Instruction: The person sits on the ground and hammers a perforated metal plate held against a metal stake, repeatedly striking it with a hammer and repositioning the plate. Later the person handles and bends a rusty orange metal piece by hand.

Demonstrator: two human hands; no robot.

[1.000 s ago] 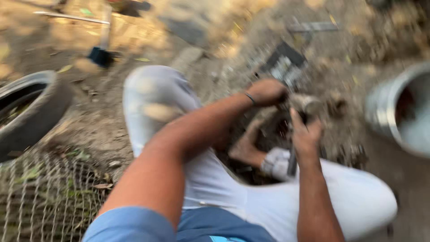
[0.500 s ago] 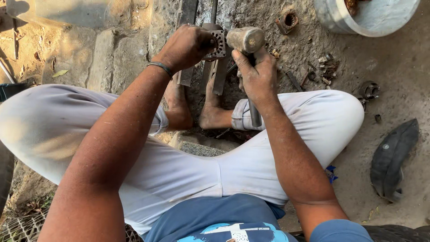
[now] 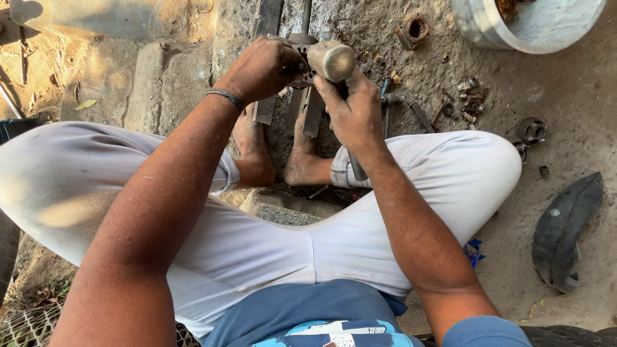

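Right hand (image 3: pixel 353 112): closed around the handle of a hammer (image 3: pixel 331 61), gripping at about mid-length, with the rest of the handle running on down past the wrist toward the right knee.
Left hand (image 3: pixel 260 67): closed on a small dark metal part (image 3: pixel 297 61), pinning it just beside the hammer's head; a thin bangle sits at the wrist.
Where the part is: above the bare feet, over a group of flat metal bars (image 3: pixel 267 38) that lie on the dirt ground.
Hammer's axis: long axis runs from the head, up in the view, down toward the person; the pale, rounded end of the head faces the camera.
Part's axis: too covered by fingers to tell which way it points.
Handling, hammer: looks head-heavy and rigid, so the weight pulls forward; a hold lower on the handle would give more swing, the present one more control.
Handling, part: hard steel, likely greasy and slippery, best pinched by its edges with fingers clear of the striking face.
Around: a pale round tub (image 3: pixel 514 29) at top right, a rusty bearing-like ring (image 3: pixel 414 29), scattered small fittings (image 3: pixel 466 96), and a curved piece of black rubber (image 3: pixel 565 228) lying well apart at right.
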